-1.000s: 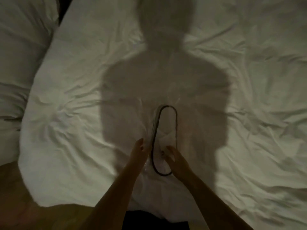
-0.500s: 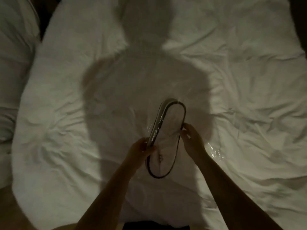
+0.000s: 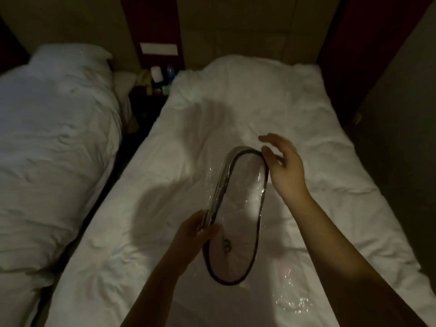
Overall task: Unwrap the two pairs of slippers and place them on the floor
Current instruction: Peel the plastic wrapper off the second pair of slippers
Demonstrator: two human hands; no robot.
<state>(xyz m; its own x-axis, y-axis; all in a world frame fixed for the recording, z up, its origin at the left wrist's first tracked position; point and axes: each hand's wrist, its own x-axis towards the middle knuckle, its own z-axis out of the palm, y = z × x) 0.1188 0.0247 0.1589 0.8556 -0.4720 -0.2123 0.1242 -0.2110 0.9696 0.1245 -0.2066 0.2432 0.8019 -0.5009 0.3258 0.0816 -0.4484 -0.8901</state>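
Your left hand [image 3: 195, 230] pinches the near side edge of the wrapped slippers [image 3: 238, 213], held in the air above the bed [image 3: 330, 161], while your right hand [image 3: 282, 161] is open with spread fingers [image 3: 267, 138], just touching the far rounded end. With only this one thin pinch, the smooth plastic wrap [image 3: 213, 185] could slip from your fingers when you pull it. The slippers look white and flat, with a dark border, pressed together inside shiny clear film.

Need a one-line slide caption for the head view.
Left hand grips plastic-wrapped slippers above bed; open right hand at toe end.
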